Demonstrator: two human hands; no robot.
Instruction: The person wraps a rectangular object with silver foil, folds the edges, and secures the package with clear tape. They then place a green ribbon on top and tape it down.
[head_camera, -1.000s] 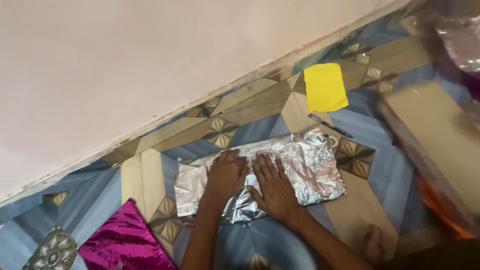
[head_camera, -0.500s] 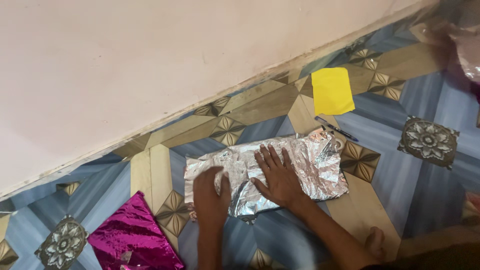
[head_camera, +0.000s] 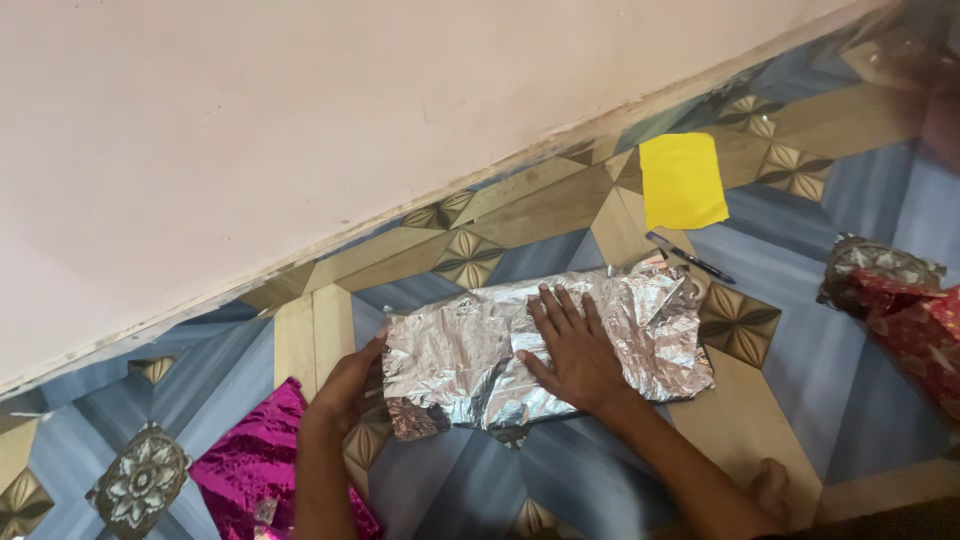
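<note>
At frame centre, right hand (head_camera: 572, 350) presses flat on the silver foil-wrapped parcel (head_camera: 470, 360); left hand (head_camera: 350, 385) grips its left edge

Both hands (head_camera: 455, 375) bare; forearms uncovered, no sleeves, rings or watch visible.

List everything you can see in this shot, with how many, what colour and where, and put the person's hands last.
Foil-wrapped parcel: one, silver, crinkled, flat on the floor at centre.
Paper sheet: one, yellow, on the floor near the wall, upper right.
Pen: one, dark, between the yellow sheet and the parcel.
Shiny wrap: one, magenta, lower left on the floor.
Red wrapped bundle: one, red with a silver patch, right edge.
Floor: blue, tan and grey patterned covering.
Wall: pale pink, across the top.
Left hand: at the parcel's left end.
Right hand: flat, palm down on the parcel.
</note>
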